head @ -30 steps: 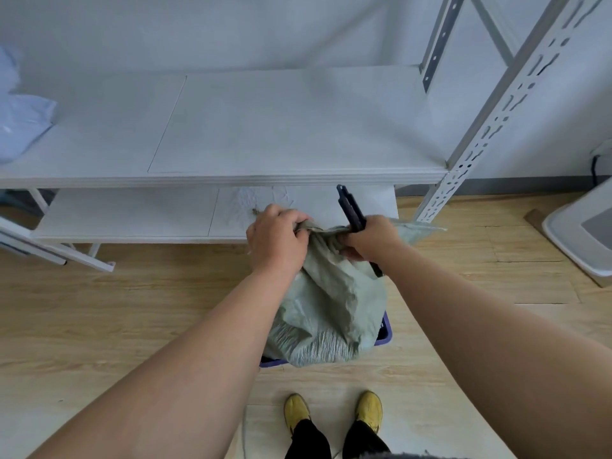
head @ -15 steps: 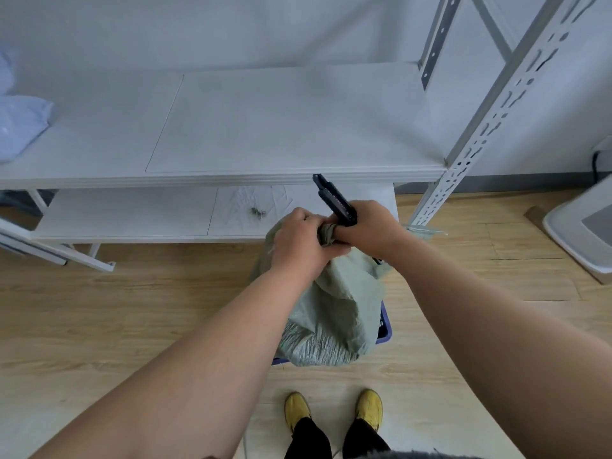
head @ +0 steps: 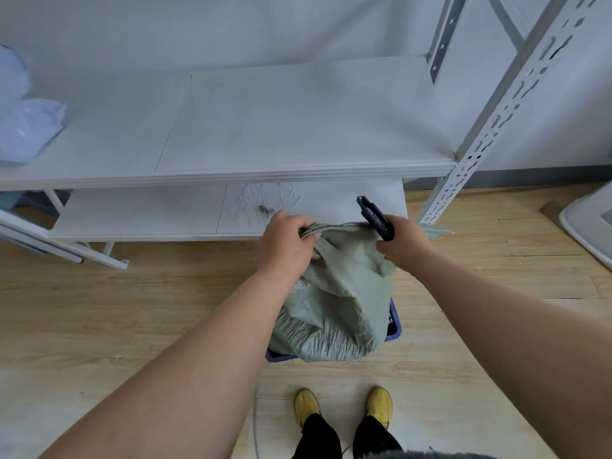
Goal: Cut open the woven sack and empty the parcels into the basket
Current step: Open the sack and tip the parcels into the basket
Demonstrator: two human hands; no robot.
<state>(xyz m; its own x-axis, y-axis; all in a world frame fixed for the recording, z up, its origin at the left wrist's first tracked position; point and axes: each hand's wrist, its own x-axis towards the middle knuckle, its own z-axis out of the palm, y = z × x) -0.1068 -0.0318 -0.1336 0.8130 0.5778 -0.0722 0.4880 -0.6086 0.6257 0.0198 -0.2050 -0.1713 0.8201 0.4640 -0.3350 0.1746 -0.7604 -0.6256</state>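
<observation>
Sack (head: 344,293) mouth between gripping hands (head: 286,245)

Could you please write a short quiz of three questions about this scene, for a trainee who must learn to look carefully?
1. Multiple choice: what does the right hand hold together with the pale green woven sack?
A. a dark utility knife
B. a roll of tape
C. a white cup
2. True or false: the left hand grips the gathered top edge of the sack.
3. Fill in: the sack hangs over a ____ plastic basket on the wooden floor.

Key:
1. A, the dark utility knife points up and away from the fist.
2. True.
3. Blue; only its rim shows beneath the sack.
</observation>
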